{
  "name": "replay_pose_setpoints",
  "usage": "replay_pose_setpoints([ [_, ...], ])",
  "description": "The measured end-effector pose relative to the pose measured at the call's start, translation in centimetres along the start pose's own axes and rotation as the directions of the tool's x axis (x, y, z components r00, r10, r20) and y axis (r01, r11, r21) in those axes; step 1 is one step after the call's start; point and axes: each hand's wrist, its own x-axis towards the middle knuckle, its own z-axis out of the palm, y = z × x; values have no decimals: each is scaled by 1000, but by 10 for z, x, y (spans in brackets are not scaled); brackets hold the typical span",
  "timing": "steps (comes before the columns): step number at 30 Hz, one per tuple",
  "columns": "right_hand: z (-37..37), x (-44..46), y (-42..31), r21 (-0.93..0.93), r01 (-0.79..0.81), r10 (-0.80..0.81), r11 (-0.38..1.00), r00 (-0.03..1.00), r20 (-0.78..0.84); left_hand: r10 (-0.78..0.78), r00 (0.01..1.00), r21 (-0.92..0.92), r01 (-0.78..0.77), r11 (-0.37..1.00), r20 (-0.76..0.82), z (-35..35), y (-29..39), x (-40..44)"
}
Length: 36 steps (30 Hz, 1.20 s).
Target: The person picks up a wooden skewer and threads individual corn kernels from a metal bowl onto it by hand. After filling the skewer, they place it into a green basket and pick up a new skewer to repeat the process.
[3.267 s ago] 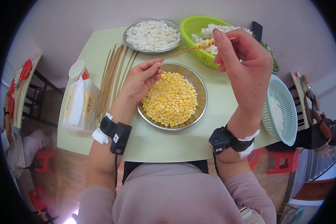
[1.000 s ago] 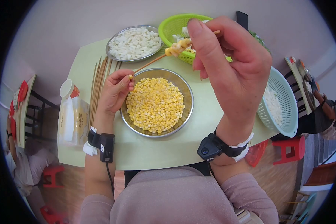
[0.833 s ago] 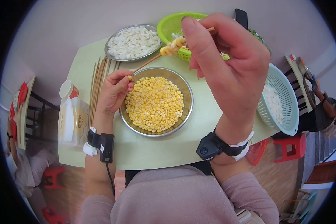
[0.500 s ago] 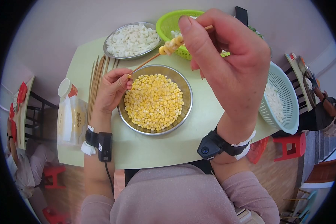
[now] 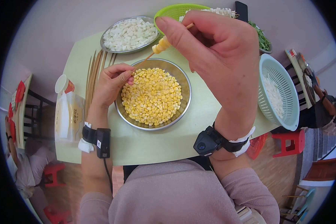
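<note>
My right hand [image 5: 224, 63], large and close to the camera, is closed on a thin wooden skewer [image 5: 145, 61]. Several yellow corn kernels [image 5: 161, 45] are threaded along its middle. The skewer slants down to my left hand [image 5: 114, 81], whose thumb and fingers are pinched together at its lower tip; they hide the small corn kernel between them. Below both hands, a round steel bowl [image 5: 186, 102] holds loose corn kernels [image 5: 152, 99]. My left fingers are over its left rim.
Bare skewers [image 5: 93, 74] lie left, beside a paper cup [image 5: 64, 85] and a tissue pack [image 5: 69, 119]. Behind are a steel dish [image 5: 107, 45] of white pieces and a green basket [image 5: 164, 15]. A pale blue basket [image 5: 287, 112] stands right, a phone [image 5: 241, 12] at the back.
My right hand has shifted left and slightly up with the skewer. The skewer's lower tip now meets my left fingertips. The whole table appears slightly higher in view.
</note>
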Motion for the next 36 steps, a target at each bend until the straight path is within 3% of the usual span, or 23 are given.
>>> replay_pose_setpoints([
  [12, 9, -2, -3, -131, 88, -83, 987, 996, 44, -13, 1000, 87, 15, 996, -25, 6, 1, 0],
  [15, 8, -4, -3, -173, 52, -42, 984, 997, 59, -43, 996, 142, 54, 988, -78, 11, 4, -1],
  [19, 7, -4, 5, -127, 47, -40, 991, 998, 57, -33, 993, 101, 45, 994, -116, 7, 1, 2],
  [25, -1, 2, 8, -20, -31, 33, 999, 993, 109, 36, 985, -161, -64, 985, -167, -6, 0, 2],
  [27, -9, 3, 4, 76, -246, 229, 966, 957, 178, 60, 991, -318, -97, 943, -123, -10, -1, 3],
  [29, -15, 3, 0, 121, -268, 242, 956, 950, 196, 102, 989, -376, -135, 917, -107, -13, -2, 3],
  [31, -21, 1, -1, 185, -411, 350, 893, 891, 288, 149, 985, -431, -173, 886, -88, -12, -1, 3],
  [35, -31, 1, 2, 97, -450, 357, 888, 806, 472, 211, 975, -559, -213, 801, -69, -13, 0, 2],
  [36, -34, 1, 4, 73, -398, 304, 915, 795, 525, 231, 971, -597, -226, 770, -70, -12, 1, 2],
])
